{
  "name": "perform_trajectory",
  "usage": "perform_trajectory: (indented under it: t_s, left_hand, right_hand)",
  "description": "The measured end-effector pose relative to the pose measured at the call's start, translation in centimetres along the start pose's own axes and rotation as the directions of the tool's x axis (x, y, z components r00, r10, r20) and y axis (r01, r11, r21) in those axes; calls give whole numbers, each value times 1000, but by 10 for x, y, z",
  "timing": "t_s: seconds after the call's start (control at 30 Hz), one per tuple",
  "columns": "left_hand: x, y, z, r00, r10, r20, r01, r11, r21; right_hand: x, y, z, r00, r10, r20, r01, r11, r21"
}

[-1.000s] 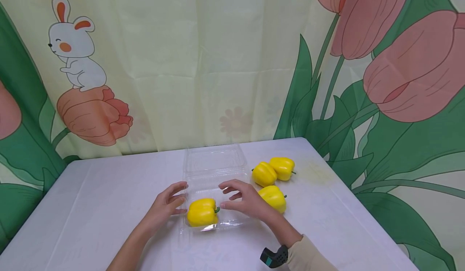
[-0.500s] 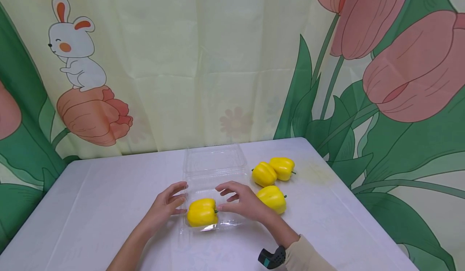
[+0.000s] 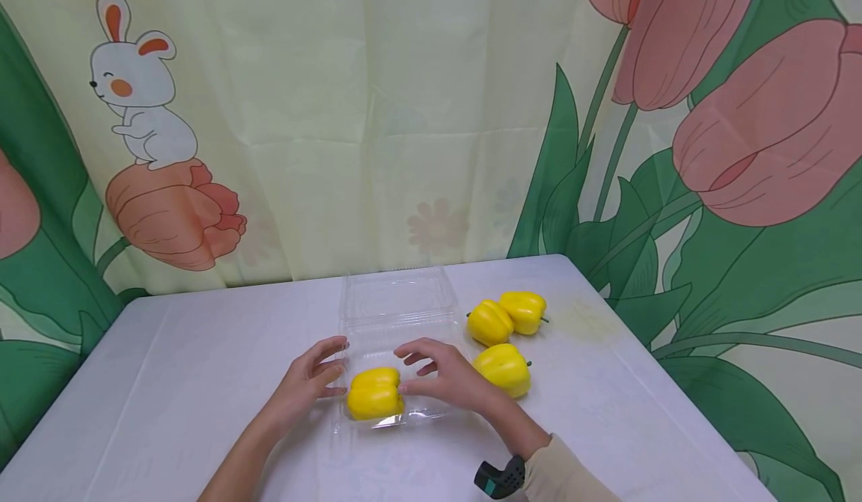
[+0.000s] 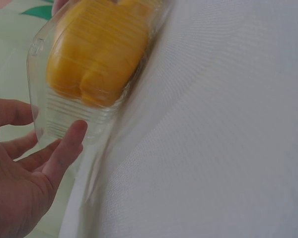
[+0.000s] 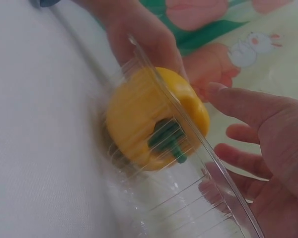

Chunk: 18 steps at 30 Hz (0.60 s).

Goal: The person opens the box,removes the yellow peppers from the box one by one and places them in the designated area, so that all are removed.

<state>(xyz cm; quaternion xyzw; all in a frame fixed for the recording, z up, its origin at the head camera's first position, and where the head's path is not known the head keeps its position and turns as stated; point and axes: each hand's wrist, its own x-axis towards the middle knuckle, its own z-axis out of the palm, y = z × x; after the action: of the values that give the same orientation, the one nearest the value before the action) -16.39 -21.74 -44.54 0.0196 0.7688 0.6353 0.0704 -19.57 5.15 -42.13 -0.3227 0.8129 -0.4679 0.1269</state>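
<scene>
A clear plastic clamshell box (image 3: 377,346) lies unfolded on the table, its lid (image 3: 397,296) laid back toward the curtain. One yellow bell pepper (image 3: 373,397) sits in the front left of its base; in the right wrist view the green stem (image 5: 166,136) shows through the clear wall. My left hand (image 3: 306,382) is at the box's left side, fingers spread and touching the wall near the rim (image 4: 32,74). Over the right part of the base, my right hand (image 3: 447,378) has loosely bent fingers, with its thumb close to the pepper's stem end. Whether the thumb touches is unclear.
Three more yellow bell peppers lie right of the box: a near one (image 3: 505,369), a middle one (image 3: 490,322) and a far one (image 3: 524,311). White cloth covers the table (image 3: 202,367). A printed curtain (image 3: 323,113) hangs behind its back edge.
My right hand has moved slightly left, closer to the pepper in the box, and now hides its stem in the head view. The left hand and the peppers have stayed put.
</scene>
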Motion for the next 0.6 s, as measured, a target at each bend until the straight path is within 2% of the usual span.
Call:
perform_trajectory:
  t_s: [0.6]
  left_hand:
    - [0, -2, 1, 1000, -13, -6, 13, 1000, 20]
  right_hand:
    - [5, -3, 6, 999, 3, 44, -2, 1000, -30]
